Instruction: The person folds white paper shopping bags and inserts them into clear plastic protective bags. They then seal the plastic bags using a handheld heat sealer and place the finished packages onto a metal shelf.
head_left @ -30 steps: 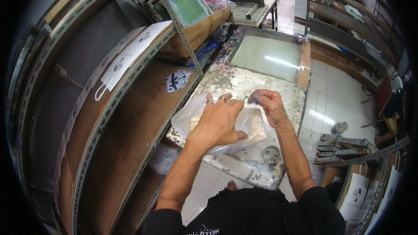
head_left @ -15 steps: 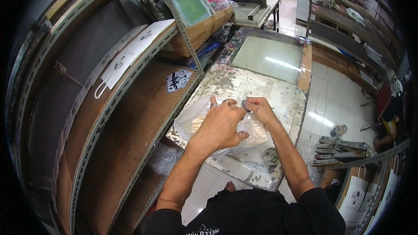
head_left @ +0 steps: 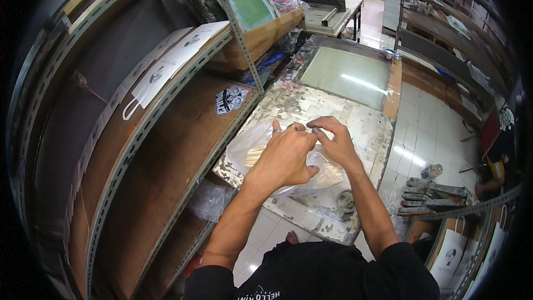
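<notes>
A clear plastic bag [head_left: 237, 143] with thin pale wooden sticks [head_left: 254, 155] inside lies on the paint-stained white tabletop [head_left: 288, 105]. Across the top of the bag bends my left hand [head_left: 286, 158], its fingers curled onto the plastic and its thumb held out to the right. A ring shows on one of its fingers. My right hand [head_left: 336, 141] meets the left fingertips, with dark-stained thumb and forefinger closed in a pinch at the bag. The bit of plastic between the fingers is mostly hidden.
A framed glass panel [head_left: 347, 72] is set in the table's far part. Metal shelving [head_left: 161, 100] holding white paper bags [head_left: 180, 58] borders the left. Printing screens [head_left: 250, 5] lean at the back. A round tin [head_left: 345, 201] sits by my right forearm; a can [head_left: 432, 171] stands at right.
My right forefinger has lifted and stretched toward the left fingertips, and the right hand has turned slightly. The left hand stays over the bag. The whole view has shifted a little.
</notes>
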Demonstrator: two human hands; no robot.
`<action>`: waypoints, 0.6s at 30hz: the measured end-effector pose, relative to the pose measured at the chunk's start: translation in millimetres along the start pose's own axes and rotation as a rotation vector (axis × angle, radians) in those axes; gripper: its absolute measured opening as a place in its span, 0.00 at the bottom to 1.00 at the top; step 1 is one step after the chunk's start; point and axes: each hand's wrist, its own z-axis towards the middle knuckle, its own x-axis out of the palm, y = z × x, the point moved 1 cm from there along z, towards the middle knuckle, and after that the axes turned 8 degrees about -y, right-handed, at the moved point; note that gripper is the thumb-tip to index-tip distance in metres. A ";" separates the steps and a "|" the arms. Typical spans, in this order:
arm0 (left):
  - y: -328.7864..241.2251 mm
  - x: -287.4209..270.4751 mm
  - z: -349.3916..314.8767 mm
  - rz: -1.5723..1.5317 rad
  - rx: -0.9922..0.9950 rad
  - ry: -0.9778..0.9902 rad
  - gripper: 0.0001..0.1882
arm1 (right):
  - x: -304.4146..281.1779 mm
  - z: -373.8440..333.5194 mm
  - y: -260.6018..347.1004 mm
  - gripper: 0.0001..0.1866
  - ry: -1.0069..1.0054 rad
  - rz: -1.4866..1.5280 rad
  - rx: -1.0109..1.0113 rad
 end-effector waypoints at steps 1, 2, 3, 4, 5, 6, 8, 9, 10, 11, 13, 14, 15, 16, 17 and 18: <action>0.8 -0.1 1.0 0.019 -0.002 0.006 0.19 | -4.3 -2.1 2.0 0.17 -0.007 0.091 -0.058; 3.5 -1.4 -0.3 0.024 -0.014 0.017 0.19 | -19.9 -2.4 14.2 0.25 0.443 0.083 0.152; 3.9 -2.0 2.0 0.025 -0.014 0.031 0.20 | -27.4 -5.5 18.0 0.31 0.471 0.004 0.093; 4.7 -2.1 2.1 0.027 -0.015 0.046 0.21 | -31.4 -9.0 20.2 0.36 0.499 -0.074 0.034; 6.2 -2.7 0.2 0.012 0.017 -0.035 0.22 | -33.3 -11.1 21.4 0.42 0.527 -0.149 -0.030; 8.7 -2.8 -2.5 -0.002 0.048 -0.116 0.23 | -33.8 -11.8 24.6 0.60 0.491 -0.332 -0.164; 11.1 -10.1 -8.9 -0.017 0.113 -0.311 0.24 | -36.6 -19.9 47.2 0.66 0.479 -0.422 -0.178; 9.8 -20.8 -12.2 -0.020 0.152 -0.421 0.25 | -38.4 -24.4 58.9 0.69 0.466 -0.470 -0.181; 12.7 -29.6 -17.1 -0.022 0.190 -0.532 0.25 | -35.6 -28.8 63.1 0.72 0.482 -0.567 -0.170; 23.6 -38.0 -28.5 -0.031 0.200 -0.665 0.29 | -33.9 -29.9 61.7 0.72 0.480 -0.566 -0.129; 47.2 -33.3 -58.9 -0.197 0.132 -1.022 0.35 | -26.1 -30.0 49.1 0.71 0.483 -0.553 -0.045; 60.9 -19.9 -82.1 -0.358 0.056 -1.248 0.38 | -21.7 -27.5 41.6 0.71 0.462 -0.491 -0.061; 84.4 -8.7 -107.8 -0.415 0.036 -1.308 0.42 | -19.9 -24.5 33.3 0.71 0.440 -0.426 -0.076; 104.2 5.6 -124.9 -0.492 0.020 -1.364 0.45 | -23.4 -22.9 26.1 0.70 0.408 -0.375 -0.084; 107.5 17.9 -132.4 -0.529 -0.071 -1.262 0.47 | -23.0 -20.9 19.3 0.70 0.387 -0.347 -0.085; 107.4 29.0 -137.2 -0.568 -0.160 -1.162 0.49 | -22.4 -18.2 15.7 0.70 0.368 -0.324 -0.089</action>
